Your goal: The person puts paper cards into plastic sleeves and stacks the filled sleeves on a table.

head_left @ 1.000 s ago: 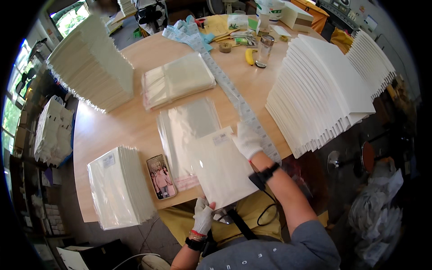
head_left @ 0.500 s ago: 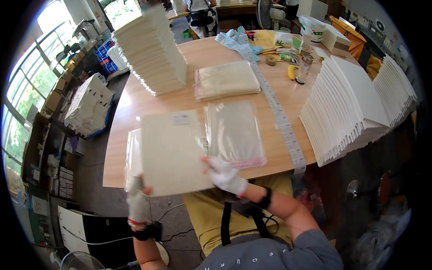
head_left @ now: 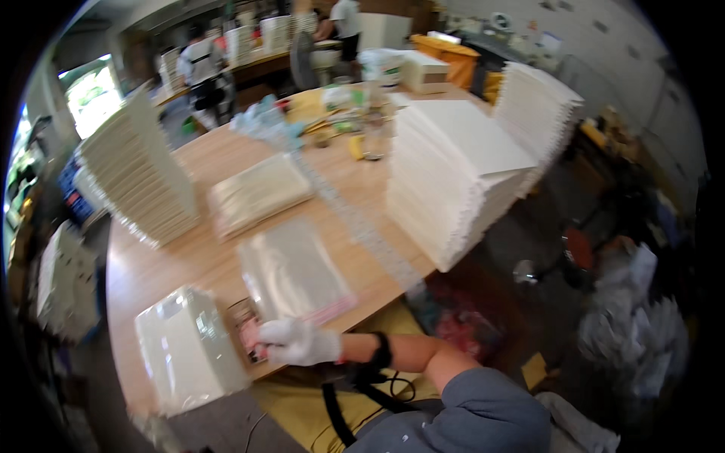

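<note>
I see the gloved right hand (head_left: 300, 342) at the edge of the phone (head_left: 243, 323) and the blurred left hand (head_left: 156, 432) by the wrapped stack (head_left: 175, 351) (I cannot tell either one's grip).

Glossy plastic sleeves (head_left: 291, 268); smooth wood-look tabletop (head_left: 208, 260); cloth glove (head_left: 303, 342).

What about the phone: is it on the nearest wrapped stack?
No, the phone lies on the table between that wrapped stack and the clear bags.
</note>
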Demonstrator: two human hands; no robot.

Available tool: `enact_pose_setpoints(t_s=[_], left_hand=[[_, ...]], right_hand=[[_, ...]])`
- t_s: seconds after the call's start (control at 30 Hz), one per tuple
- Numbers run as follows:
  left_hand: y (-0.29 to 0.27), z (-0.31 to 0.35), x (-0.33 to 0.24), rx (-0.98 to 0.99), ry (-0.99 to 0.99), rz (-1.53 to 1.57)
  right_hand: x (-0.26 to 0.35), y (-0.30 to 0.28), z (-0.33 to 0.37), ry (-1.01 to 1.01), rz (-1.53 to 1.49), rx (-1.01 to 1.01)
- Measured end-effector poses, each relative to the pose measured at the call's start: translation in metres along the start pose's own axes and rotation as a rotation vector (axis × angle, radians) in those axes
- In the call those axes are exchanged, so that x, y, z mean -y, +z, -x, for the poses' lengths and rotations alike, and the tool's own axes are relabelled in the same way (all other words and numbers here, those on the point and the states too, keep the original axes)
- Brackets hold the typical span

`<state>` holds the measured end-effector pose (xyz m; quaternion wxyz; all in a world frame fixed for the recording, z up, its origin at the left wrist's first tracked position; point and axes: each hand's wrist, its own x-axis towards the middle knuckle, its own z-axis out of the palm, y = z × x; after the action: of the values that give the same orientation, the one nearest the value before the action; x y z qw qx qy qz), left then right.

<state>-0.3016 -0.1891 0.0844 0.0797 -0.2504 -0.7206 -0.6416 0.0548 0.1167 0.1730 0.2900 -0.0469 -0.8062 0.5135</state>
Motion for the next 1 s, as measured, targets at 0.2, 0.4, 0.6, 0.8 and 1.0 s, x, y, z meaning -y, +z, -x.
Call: enact_pose_setpoints(t_s=[0.2,0.4,0.6,0.8,1.0], left_hand=[[0.033,0.043,-0.129,0.088,0.354,-0.343],[0.109,0.107,-0.115,0.319,0.452,-1.062],[0.168,0.112,-0.186,0.665,0.681,-0.186],[0.238,0.137,-0.177,1.036,0.516,-0.26],[0.265,0.152,-0.186,1.175,0.616,-0.219]], right_hand=[[0.097,-0.219,0.102,-0.009,1.063,-0.673],[0.148,-0.318,0.119,0.378,1.335,-0.377],[0.142,-0.341,0.116,0.241,1.413,-0.244],[0.163,-0.341,0.119,0.305,1.411,-0.308],[0.173,-0.328,0.125,0.177,1.428,-0.29]])
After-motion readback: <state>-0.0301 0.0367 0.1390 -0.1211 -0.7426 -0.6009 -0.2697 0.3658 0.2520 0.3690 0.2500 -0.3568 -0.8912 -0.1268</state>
